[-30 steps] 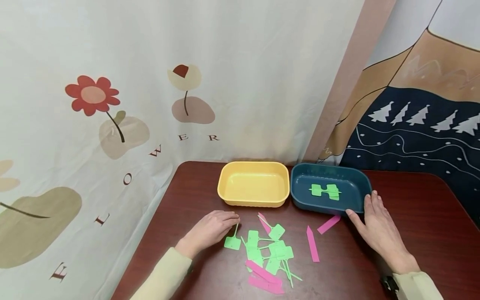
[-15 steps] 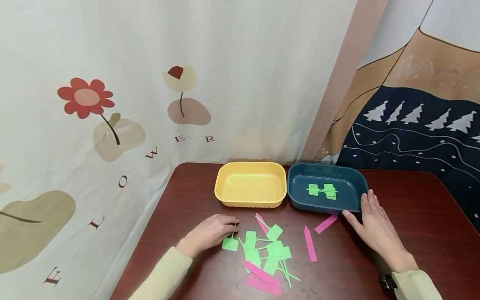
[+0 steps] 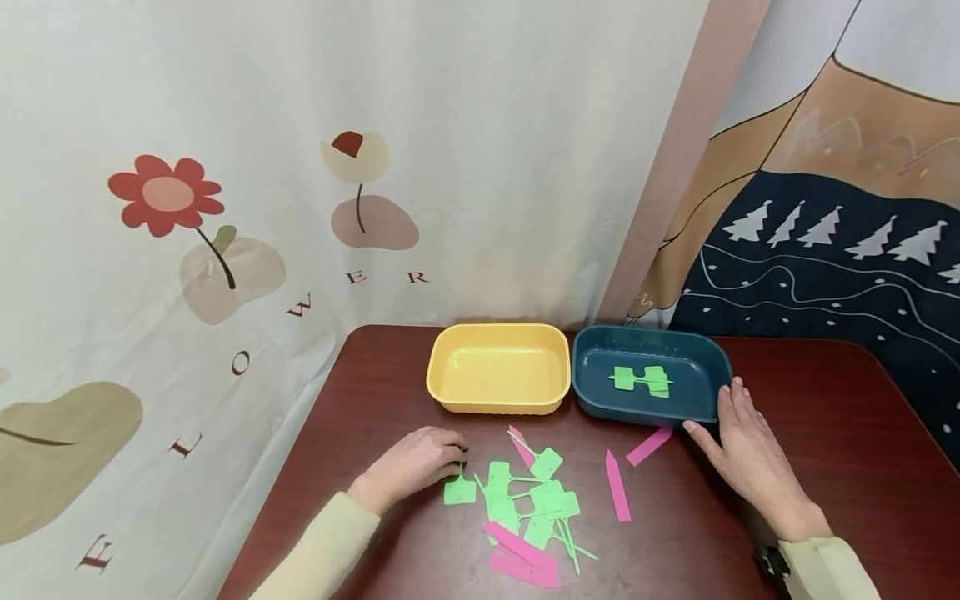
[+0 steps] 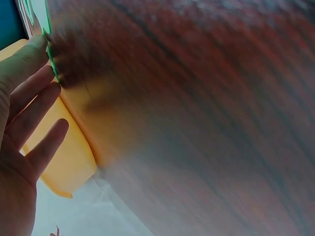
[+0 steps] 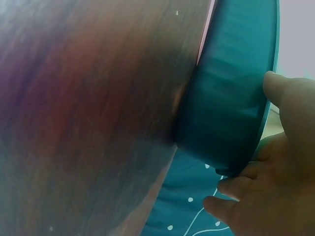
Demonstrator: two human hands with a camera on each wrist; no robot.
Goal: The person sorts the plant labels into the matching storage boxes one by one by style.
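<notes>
In the head view my left hand has its thumb and fingertips at the thin stem of a green plant label, left of the pile. The left wrist view shows the stem running along the fingertips; part of it is hidden. My right hand rests against the right end of a dark blue tray, thumb at the near rim, other fingers fairly straight along the outside. Inside that tray lie a few green plant labels.
A yellow tray adjoins the blue one on its left. Several green plant labels lie heaped on the brown table. Pink plant labels lie among them, with one pointed pink label apart and another pink label beside the blue tray.
My left hand has drawn slightly towards me, and the green label at its fingertips has turned a little, its stem now more upright in view. The right hand stays at the blue tray.
</notes>
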